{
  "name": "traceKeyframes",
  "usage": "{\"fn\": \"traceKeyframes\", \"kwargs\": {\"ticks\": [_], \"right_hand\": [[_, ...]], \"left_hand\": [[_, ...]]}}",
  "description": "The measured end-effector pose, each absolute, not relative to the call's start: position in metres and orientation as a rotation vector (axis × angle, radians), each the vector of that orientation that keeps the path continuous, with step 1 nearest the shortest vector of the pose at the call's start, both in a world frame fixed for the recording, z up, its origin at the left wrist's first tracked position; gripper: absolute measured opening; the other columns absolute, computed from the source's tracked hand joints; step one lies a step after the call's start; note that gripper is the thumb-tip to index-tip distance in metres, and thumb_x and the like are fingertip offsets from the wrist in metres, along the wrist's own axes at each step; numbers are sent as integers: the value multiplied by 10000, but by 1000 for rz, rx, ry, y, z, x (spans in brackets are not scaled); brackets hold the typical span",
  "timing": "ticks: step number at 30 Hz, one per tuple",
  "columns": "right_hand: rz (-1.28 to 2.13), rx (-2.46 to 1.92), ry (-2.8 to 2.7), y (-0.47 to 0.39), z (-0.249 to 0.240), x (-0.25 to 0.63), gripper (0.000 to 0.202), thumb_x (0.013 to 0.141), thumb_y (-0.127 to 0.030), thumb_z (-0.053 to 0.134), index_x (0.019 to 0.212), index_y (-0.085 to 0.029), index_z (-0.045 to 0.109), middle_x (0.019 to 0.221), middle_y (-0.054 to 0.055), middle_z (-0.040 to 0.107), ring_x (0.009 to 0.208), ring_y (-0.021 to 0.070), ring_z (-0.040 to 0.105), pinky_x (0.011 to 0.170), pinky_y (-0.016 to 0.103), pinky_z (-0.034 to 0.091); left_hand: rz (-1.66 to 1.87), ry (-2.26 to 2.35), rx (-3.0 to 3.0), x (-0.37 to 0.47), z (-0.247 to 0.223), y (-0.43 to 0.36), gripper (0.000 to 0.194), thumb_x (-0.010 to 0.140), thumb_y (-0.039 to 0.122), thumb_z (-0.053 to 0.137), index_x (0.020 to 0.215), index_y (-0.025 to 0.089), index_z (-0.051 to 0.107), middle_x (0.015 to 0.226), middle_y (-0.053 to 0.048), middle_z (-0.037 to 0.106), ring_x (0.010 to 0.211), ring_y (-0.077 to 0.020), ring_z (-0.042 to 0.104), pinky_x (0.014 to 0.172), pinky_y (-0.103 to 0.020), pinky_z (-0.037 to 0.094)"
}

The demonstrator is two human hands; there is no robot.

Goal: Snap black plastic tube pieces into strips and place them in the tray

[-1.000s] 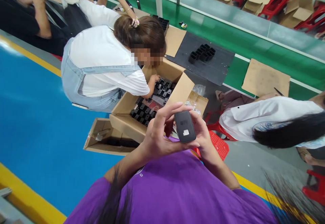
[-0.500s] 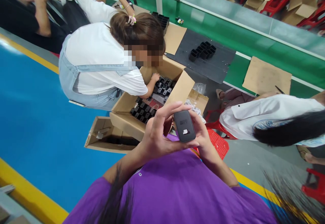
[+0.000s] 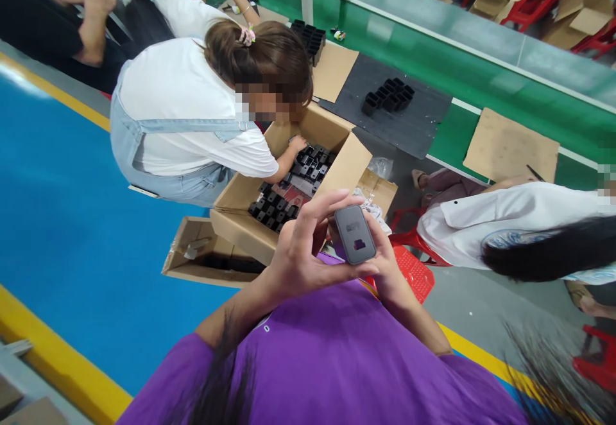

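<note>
A black rounded rectangular housing (image 3: 353,226) is held up in front of my purple shirt, its end face with a small cutout turned toward me. Its left side is gripped by my left hand (image 3: 301,251), with the thumb along the lower edge and the fingers curled above. On the right side, my right hand (image 3: 384,251) holds the same housing, its fingers partly hidden behind it. Just beyond my hands stands an open cardboard box (image 3: 243,235) with many black parts (image 3: 274,210) inside.
A person (image 3: 183,110) leans over the box with one hand in it. Another person (image 3: 529,219) sits at the right. Black hollow parts (image 3: 389,95) stand on a dark mat (image 3: 414,130). A second cardboard box (image 3: 187,248) and a red stool (image 3: 414,274) are nearby.
The black housing has shifted slightly right and up and tilted a little in my hands; its cutout now shows purple instead of white. The leaning person's hand has moved slightly.
</note>
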State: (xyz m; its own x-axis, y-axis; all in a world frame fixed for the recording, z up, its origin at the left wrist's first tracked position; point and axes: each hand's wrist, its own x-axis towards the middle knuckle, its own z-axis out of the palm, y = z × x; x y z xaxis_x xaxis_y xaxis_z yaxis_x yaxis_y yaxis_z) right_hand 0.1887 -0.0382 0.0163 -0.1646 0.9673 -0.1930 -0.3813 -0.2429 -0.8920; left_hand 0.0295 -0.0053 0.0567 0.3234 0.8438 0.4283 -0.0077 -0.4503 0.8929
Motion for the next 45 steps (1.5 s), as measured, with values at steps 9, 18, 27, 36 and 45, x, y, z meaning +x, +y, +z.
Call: {"fn": "traceKeyframes", "kwargs": {"ticks": [9, 18, 27, 36, 45], "right_hand": [[1762, -874, -749, -35, -14, 190, 812, 641, -627, 892, 1340, -286, 662, 1198, 91, 773, 1046, 345, 755, 885, 497, 647], [1786, -728, -604, -20, -39, 178, 621, 649, -639, 857, 1112, -244, 733, 1062, 95, 776, 1118, 334, 714, 995, 493, 599], [1299, -1363, -724, 78, -127, 219, 616, 699, -599, 776, 1181, -256, 607, 1059, 43, 644, 916, 220, 686, 758, 391, 639], [688, -1882, -1125, 304, -168, 336, 588, 667, -201, 750, 1238, -142, 624, 1303, 175, 535, 1143, 290, 583, 1045, 463, 514], [254, -2243, -1514, 423, -217, 372, 761, 734, -77, 608, 1488, -143, 531, 1623, 260, 306, 1490, 400, 363, 1187, 578, 320]], "left_hand": [[1118, 919, 1886, 28, 61, 0, 881, 794, 535, 845, 1524, 254, 438, 1370, -154, 713, 837, -149, 778, 623, -188, 591], [930, 1171, 1875, 32, 52, 24, 698, 824, 685, 732, 1328, 204, 688, 791, 7, 737, 592, -111, 611, 555, -202, 482], [296, 1663, 1763, -5, -95, 70, 533, 955, 487, 521, 1357, 167, 664, 1192, -134, 781, 885, -245, 766, 857, -367, 615], [151, 1901, 1750, -41, -235, 25, 462, 895, 403, 442, 1307, 423, 651, 1143, -36, 809, 1087, -381, 776, 826, -534, 662], [289, 2135, 1705, -45, -335, -29, 505, 872, 479, 648, 1369, 412, 590, 1046, 0, 806, 863, -256, 790, 650, -388, 683]]}}
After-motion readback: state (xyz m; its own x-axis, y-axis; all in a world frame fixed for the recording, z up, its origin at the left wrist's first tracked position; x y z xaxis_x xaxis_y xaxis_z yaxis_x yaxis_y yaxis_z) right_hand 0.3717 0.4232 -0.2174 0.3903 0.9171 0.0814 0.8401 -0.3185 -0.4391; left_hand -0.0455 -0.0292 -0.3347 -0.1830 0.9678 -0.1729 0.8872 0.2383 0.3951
